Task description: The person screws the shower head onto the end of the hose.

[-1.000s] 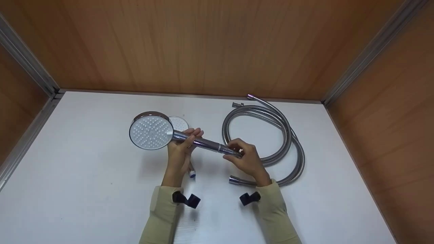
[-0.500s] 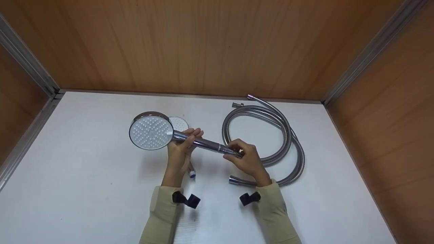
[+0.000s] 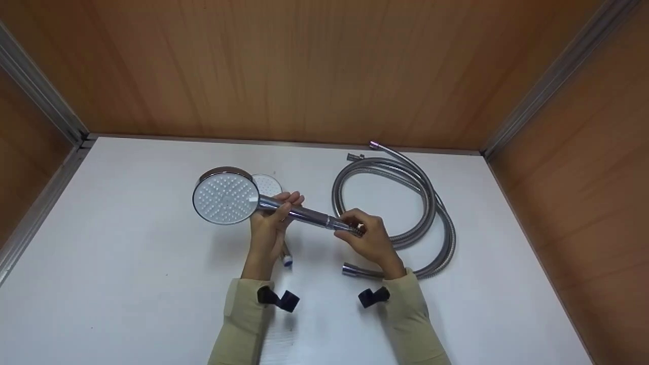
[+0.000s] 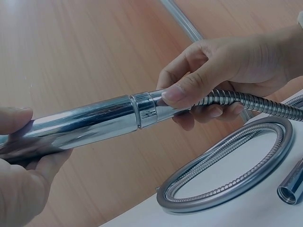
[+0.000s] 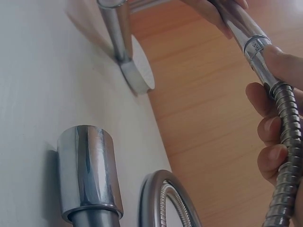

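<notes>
A chrome shower head [image 3: 225, 198] with a round white spray face is held above the white table, its face toward the head camera. My left hand [image 3: 266, 234] grips its handle [image 4: 80, 127], thumb across the top. At the handle's lower end, my right hand [image 3: 372, 241] pinches the chrome end fitting [image 4: 149, 109] of a ribbed metal shower hose [image 4: 260, 106] between thumb and fingers. The fitting sits in line with the handle and meets its end. In the right wrist view, the hose [image 5: 286, 118] runs down along the curled fingers.
A second, smaller shower head [image 3: 267, 186] lies on the table [image 3: 127, 284] behind my left hand. Coiled metal hose [image 3: 431, 203] lies to the right, with a wide chrome end [image 3: 350, 269] near my right wrist. Wooden panels [image 3: 324, 71] stand at the back and sides.
The right-hand fingers have shifted very slightly on the hose fitting. The shower head and left hand stay practically still.
</notes>
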{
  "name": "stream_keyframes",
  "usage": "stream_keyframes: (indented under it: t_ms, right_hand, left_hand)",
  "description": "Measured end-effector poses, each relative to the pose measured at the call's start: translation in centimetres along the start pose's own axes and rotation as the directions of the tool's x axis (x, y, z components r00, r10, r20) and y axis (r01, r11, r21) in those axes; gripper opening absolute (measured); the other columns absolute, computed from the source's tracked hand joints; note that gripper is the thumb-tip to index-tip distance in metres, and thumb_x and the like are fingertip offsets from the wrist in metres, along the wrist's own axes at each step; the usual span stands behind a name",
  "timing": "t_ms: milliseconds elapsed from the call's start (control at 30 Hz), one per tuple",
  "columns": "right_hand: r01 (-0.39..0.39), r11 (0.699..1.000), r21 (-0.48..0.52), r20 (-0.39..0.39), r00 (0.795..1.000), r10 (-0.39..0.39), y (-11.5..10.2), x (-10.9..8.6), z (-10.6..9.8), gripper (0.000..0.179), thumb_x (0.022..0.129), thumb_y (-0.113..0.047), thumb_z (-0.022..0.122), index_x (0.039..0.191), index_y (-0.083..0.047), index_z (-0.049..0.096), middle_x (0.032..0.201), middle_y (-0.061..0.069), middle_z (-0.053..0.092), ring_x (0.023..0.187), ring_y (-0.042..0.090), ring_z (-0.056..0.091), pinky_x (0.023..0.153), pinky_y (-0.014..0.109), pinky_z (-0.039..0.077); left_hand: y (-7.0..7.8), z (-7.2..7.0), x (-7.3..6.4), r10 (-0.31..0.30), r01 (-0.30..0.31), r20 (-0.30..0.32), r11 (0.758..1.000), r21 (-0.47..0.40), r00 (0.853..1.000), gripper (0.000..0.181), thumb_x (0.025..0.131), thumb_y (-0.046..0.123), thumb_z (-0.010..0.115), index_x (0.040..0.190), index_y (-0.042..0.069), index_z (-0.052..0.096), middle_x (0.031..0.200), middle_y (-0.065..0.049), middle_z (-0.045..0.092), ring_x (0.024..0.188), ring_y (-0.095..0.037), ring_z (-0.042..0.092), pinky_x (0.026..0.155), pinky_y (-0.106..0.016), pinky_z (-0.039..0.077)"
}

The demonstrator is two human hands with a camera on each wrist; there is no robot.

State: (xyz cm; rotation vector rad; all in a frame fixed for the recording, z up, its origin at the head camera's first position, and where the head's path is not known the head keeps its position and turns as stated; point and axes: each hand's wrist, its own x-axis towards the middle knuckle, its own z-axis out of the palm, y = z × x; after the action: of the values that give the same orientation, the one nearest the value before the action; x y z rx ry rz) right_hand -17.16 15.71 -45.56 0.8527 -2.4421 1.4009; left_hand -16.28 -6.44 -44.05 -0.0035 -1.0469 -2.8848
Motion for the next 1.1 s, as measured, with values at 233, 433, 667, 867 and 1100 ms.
stream_keyframes:
  t_ms: [233,433,667,867,1100]
  right_hand:
    - [0.011,1.000,0.001,0.001,1.000,-0.011,0.06,0.02,0.01,0.023,0.082,-0.016,0.074,0.100,-0.004,0.066,0.082,0.007,0.071,0.061,0.004,0.051,0.049,0.014,0.043]
    - [0.013,1.000,-0.009,-0.012,1.000,-0.013,0.12,-0.02,0.06,0.021,0.082,-0.015,0.074,0.099,-0.005,0.067,0.082,0.005,0.070,0.060,0.003,0.048,0.049,0.014,0.042]
    - [0.035,0.999,-0.005,-0.022,0.999,-0.035,0.00,0.07,0.04,0.022,0.083,-0.014,0.074,0.101,-0.005,0.066,0.082,0.006,0.070,0.059,0.003,0.048,0.048,0.014,0.042]
    - [0.041,0.999,0.003,-0.033,0.999,-0.041,-0.06,0.07,-0.02,0.021,0.082,-0.013,0.074,0.100,-0.006,0.065,0.083,0.007,0.071,0.059,0.003,0.049,0.048,0.014,0.041]
    - [0.018,1.000,0.005,-0.022,1.000,-0.018,-0.15,0.04,0.02,0.019,0.084,-0.013,0.072,0.099,-0.005,0.065,0.082,0.006,0.070,0.060,0.003,0.047,0.049,0.014,0.040]
  left_hand:
    - [0.10,0.02,-0.09,0.001,-0.001,0.003,1.000,0.009,1.000,0.019,0.088,-0.011,0.056,0.104,-0.001,0.053,0.096,-0.010,0.071,0.094,-0.021,0.071,0.097,-0.032,0.054]
    - [0.05,-0.01,-0.02,0.003,-0.003,-0.003,1.000,0.008,1.000,0.019,0.087,-0.011,0.057,0.103,-0.001,0.053,0.095,-0.010,0.071,0.093,-0.021,0.071,0.096,-0.032,0.055]
    - [0.01,0.07,0.02,0.005,-0.005,-0.004,1.000,-0.001,1.000,0.019,0.087,-0.013,0.055,0.102,-0.001,0.054,0.095,-0.010,0.071,0.092,-0.021,0.071,0.096,-0.033,0.055]
    - [0.08,0.19,0.00,0.003,-0.003,-0.005,1.000,0.005,1.000,0.019,0.087,-0.012,0.057,0.102,-0.001,0.054,0.095,-0.010,0.071,0.092,-0.021,0.071,0.096,-0.033,0.055]
    - [0.17,0.24,-0.08,0.000,0.000,-0.014,0.999,0.046,1.000,0.021,0.088,-0.010,0.057,0.107,-0.003,0.051,0.096,-0.008,0.071,0.093,-0.019,0.071,0.098,-0.032,0.054]
